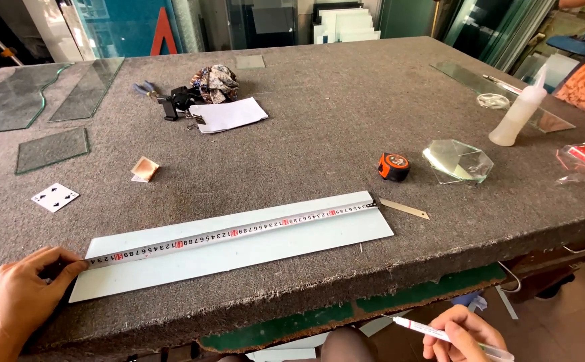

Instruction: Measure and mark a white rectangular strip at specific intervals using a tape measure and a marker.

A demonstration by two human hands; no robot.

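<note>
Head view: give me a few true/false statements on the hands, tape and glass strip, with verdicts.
1. The left hand pins the measuring tape at the near-left end of the long glass strip. True.
2. The tape blade lies along the strip's length. True.
3. The right hand rests on the strip. False: it is off the table's near edge, holding a marker pen.
4. The orange tape measure sits on the strip. False: it sits on the table felt beyond the strip.
5. A playing card lies left of the strip. True.

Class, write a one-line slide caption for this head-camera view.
Left hand pins a tape measure along a pale glass strip; right hand holds a marker.
</note>
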